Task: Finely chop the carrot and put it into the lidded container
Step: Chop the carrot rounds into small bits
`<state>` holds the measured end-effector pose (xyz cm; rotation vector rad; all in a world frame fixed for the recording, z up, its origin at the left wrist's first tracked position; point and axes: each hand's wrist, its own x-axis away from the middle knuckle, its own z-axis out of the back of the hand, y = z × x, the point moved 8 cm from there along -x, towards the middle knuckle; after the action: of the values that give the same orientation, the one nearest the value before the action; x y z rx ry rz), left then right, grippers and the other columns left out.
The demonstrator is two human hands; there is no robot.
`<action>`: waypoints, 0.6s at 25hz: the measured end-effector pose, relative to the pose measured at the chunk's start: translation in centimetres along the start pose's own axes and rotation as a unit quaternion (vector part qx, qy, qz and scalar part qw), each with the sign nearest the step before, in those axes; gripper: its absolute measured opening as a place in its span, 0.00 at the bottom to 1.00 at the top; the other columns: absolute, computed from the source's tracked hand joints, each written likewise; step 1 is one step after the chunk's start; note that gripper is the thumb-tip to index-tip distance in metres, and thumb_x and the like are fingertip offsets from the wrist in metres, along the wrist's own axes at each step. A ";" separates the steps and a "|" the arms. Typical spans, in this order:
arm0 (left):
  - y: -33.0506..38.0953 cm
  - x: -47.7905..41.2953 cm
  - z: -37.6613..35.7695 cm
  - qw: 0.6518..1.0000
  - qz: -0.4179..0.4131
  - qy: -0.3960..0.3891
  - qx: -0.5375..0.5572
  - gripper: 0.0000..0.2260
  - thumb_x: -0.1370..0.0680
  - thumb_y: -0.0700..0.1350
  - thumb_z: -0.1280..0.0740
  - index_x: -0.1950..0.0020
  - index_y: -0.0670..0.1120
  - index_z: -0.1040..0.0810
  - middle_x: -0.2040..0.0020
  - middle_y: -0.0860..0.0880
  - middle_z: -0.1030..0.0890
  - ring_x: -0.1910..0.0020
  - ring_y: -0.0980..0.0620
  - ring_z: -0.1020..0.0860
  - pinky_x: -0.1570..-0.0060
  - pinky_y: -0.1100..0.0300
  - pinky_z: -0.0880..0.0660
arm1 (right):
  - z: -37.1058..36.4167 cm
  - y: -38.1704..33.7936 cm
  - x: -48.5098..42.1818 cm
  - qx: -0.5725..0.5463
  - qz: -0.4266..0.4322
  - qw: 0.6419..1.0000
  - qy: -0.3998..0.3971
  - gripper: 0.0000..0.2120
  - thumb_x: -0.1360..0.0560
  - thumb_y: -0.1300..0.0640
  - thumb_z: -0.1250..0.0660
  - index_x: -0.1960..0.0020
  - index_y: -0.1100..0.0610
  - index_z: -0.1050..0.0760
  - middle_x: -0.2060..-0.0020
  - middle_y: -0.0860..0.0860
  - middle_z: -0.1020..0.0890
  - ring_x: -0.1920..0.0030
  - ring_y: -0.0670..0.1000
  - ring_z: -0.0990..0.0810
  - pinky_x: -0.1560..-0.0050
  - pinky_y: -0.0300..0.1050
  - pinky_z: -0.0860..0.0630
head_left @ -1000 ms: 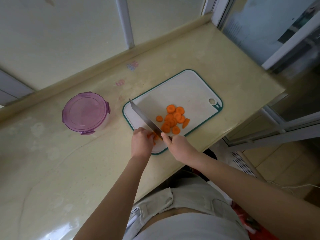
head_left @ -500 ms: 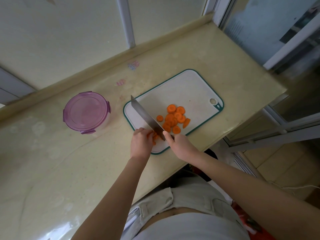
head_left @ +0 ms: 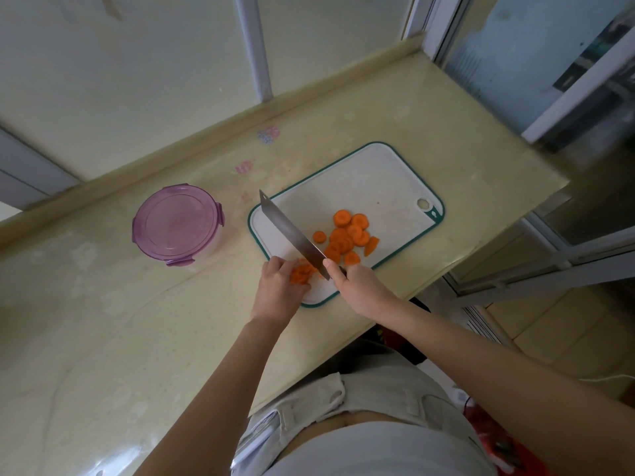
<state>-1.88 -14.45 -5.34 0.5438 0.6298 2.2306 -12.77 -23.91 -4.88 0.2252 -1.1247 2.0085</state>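
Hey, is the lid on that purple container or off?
On. The purple lid covers the container fully, lying flat, with its clips folded down at the rim.

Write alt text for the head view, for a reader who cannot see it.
The right hand holds a knife beside carrot pieces under the left hand on a cutting board. Slices lie nearby; a lidded container stands left.

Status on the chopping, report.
Right hand grips knife, left hand holds carrot pieces on board. Sliced rounds piled beside knife. Container lidded, nothing in the way.
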 end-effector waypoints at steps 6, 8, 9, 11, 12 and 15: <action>-0.2 0.0 -0.2 1.000 0.007 0.017 0.022 0.16 0.27 0.39 0.30 0.40 0.42 0.22 0.50 0.45 0.26 0.48 0.48 0.30 0.51 0.66 0.35 | -0.6 -0.7 0.3 0.018 -0.003 1.000 -0.005 0.29 0.19 0.43 0.49 0.73 0.58 0.40 0.77 0.52 0.34 0.75 0.48 0.34 0.73 0.39 0.39; -0.2 0.0 -0.3 1.000 0.002 0.020 0.018 0.16 0.27 0.38 0.30 0.40 0.42 0.22 0.51 0.45 0.26 0.48 0.48 0.30 0.52 0.67 0.36 | -0.8 -0.8 0.3 0.025 -0.001 1.000 -0.014 0.27 0.19 0.43 0.50 0.72 0.57 0.39 0.75 0.52 0.32 0.74 0.49 0.33 0.72 0.40 0.37; -0.2 0.0 -0.4 1.000 0.001 0.020 0.017 0.16 0.27 0.38 0.30 0.40 0.42 0.22 0.51 0.45 0.26 0.49 0.47 0.30 0.52 0.68 0.37 | -1.0 -0.8 0.3 0.017 0.000 1.000 -0.020 0.25 0.19 0.42 0.50 0.70 0.55 0.38 0.73 0.52 0.31 0.72 0.49 0.31 0.70 0.40 0.35; -0.2 -0.1 -0.4 0.999 0.002 0.022 0.023 0.16 0.28 0.37 0.30 0.41 0.42 0.21 0.51 0.44 0.26 0.49 0.47 0.30 0.53 0.70 0.39 | -1.4 -0.7 0.4 -0.002 0.004 0.999 -0.032 0.21 0.20 0.41 0.50 0.66 0.51 0.36 0.67 0.53 0.27 0.66 0.52 0.28 0.63 0.43 0.32; -0.2 -0.1 -0.5 0.999 0.001 0.024 0.025 0.16 0.29 0.36 0.30 0.41 0.42 0.21 0.52 0.44 0.26 0.50 0.47 0.30 0.54 0.71 0.39 | -1.7 -0.6 0.4 -0.001 0.004 0.999 -0.034 0.21 0.20 0.41 0.50 0.66 0.51 0.36 0.67 0.53 0.27 0.64 0.53 0.28 0.61 0.45 0.31; -0.1 -0.1 -0.7 0.999 -0.009 0.028 0.025 0.14 0.29 0.35 0.30 0.43 0.41 0.20 0.53 0.45 0.26 0.51 0.47 0.29 0.54 0.70 0.38 | -2.1 -0.4 0.2 0.029 0.004 1.000 -0.006 0.25 0.20 0.41 0.50 0.70 0.55 0.35 0.73 0.51 0.29 0.69 0.51 0.27 0.67 0.40 0.33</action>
<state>-2.12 -14.63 -5.99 0.5004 0.7187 2.2247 -12.12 -22.05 -5.76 0.2639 -1.0781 2.0504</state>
